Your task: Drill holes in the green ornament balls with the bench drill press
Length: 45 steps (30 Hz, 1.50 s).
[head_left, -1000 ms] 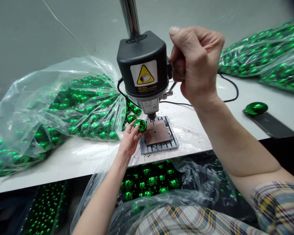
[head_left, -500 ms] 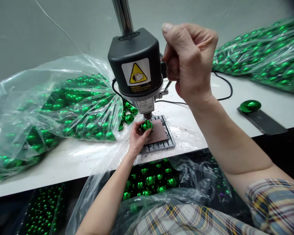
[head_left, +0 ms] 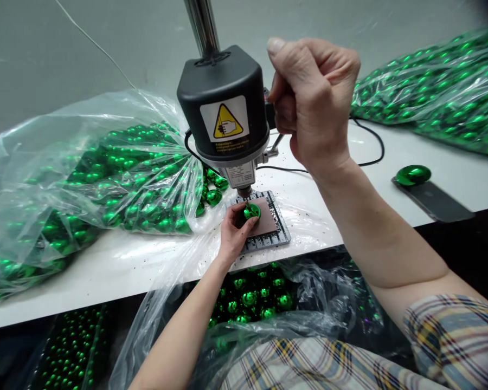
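My left hand (head_left: 233,230) pinches green bead (head_left: 251,211) under drill bit (head_left: 246,198); right hand (head_left: 313,100) clenched on feed lever. Hole apparently not yet drilled; full bag (head_left: 85,173) remains.

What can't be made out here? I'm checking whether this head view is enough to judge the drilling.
- Drill bit tip: hidden between chuck and green ball, head view.
- Lever: covered by the right hand.
- Warning label text: too small.
- Column: cut off by the top edge.
- Left hand palm: turned away.
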Tool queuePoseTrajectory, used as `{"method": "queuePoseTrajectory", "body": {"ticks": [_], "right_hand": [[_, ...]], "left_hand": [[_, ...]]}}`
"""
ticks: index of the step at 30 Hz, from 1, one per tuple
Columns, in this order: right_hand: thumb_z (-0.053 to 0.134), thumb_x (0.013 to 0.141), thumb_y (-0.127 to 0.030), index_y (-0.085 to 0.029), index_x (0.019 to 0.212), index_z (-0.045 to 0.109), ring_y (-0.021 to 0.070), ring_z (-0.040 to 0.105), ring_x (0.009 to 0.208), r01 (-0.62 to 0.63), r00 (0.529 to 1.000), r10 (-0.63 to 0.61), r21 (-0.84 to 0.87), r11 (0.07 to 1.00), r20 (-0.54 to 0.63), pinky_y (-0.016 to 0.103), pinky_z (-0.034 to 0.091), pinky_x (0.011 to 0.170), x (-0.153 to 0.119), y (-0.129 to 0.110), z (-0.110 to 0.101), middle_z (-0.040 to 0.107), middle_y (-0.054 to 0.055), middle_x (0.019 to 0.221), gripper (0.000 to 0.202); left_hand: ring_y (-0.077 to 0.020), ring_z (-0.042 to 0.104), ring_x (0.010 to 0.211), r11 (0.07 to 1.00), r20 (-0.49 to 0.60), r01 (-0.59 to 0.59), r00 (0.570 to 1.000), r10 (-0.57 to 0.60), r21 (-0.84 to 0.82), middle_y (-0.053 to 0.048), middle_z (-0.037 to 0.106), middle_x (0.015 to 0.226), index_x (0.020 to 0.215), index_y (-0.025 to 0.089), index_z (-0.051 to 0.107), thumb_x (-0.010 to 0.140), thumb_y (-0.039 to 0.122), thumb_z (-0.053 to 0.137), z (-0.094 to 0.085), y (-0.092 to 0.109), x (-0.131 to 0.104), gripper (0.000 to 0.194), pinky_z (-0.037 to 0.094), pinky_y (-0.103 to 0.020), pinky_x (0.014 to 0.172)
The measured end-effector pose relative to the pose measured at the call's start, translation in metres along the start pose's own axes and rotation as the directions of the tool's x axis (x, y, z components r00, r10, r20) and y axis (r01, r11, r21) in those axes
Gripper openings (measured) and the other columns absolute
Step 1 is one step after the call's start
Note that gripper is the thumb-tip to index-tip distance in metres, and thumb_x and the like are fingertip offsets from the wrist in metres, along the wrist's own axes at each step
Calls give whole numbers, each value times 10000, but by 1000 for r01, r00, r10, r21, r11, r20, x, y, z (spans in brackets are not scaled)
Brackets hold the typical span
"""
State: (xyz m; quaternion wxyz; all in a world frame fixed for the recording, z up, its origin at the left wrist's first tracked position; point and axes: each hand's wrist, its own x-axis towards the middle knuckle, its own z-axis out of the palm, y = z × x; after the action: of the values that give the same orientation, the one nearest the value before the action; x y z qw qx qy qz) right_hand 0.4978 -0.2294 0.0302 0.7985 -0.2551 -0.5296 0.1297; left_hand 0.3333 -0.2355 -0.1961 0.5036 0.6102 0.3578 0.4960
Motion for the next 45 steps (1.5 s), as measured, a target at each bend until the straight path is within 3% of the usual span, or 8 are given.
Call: {"method": "queuePoseTrajectory", "body": {"ticks": [10,14,18,21,30,36,41,45], "right_hand": [[660,897,-167,-254,466,511,99,314,358,148,989,-148,-9,989,1,328,247,418,-25,-5,-7,402,-50,417,464],[669,892,-184,-234,478,485,94,344,379,140,988,-147,-134,981,-42,325,287,433,-46,-13,-12,431,-43,425,455],[651,861,-192,-236,459,480,105,357,371,109,994,-112,-120,987,-20,338,243,408,-65,-15,-19,437,-38,414,439],[644,860,-243,-233,458,420,107,340,356,162,985,-169,-138,977,-39,332,225,383,-74,-7,-23,387,-47,403,461],[609,880,-262,-237,419,309,96,268,254,442,897,-440,-148,884,47,301,250,305,-86,24,-36,314,-74,326,551],[616,851,-244,-238,418,383,74,239,215,579,813,-569,-61,813,123,269,207,269,-88,31,-37,265,-96,288,491],[707,873,-306,-240,451,447,91,333,316,263,955,-274,-106,959,-114,311,229,346,-55,5,-16,401,-63,381,500],[706,861,-250,-245,464,540,91,299,340,5,999,-6,-10,1000,-48,316,213,363,-13,-6,-2,372,-55,396,431]], "left_hand": [[-235,682,1111,998,-10,33,999,-34,-59,-83,713,1148,1086,200,628,685,342,906,0,2,0,508,526,-434,1047],[-233,688,1088,999,-1,22,1000,-22,-47,-82,719,1133,1089,201,629,699,349,900,-1,0,0,497,539,-422,1018],[-230,686,1091,999,9,7,1000,-7,-45,-83,714,1146,1112,203,627,716,346,894,-1,-3,0,499,537,-415,1013],[-234,680,1111,999,14,5,1000,-4,-41,-79,710,1146,1115,209,628,724,353,888,-1,-2,0,492,527,-424,1038],[-245,677,1115,998,3,24,1000,-24,-50,-75,703,1142,1093,219,638,710,352,898,-1,1,-1,482,518,-429,1052],[-245,671,1113,998,13,35,999,-35,-52,-80,704,1145,1097,218,629,712,373,897,-2,0,0,494,509,-437,1056],[-238,665,1114,999,-8,26,1000,-27,-40,-79,700,1153,1071,219,619,699,362,897,2,-1,1,486,513,-435,1043],[-212,657,952,996,-76,-6,997,13,91,-63,697,1066,969,220,610,682,309,880,-4,23,-12,404,530,-374,875]]}}
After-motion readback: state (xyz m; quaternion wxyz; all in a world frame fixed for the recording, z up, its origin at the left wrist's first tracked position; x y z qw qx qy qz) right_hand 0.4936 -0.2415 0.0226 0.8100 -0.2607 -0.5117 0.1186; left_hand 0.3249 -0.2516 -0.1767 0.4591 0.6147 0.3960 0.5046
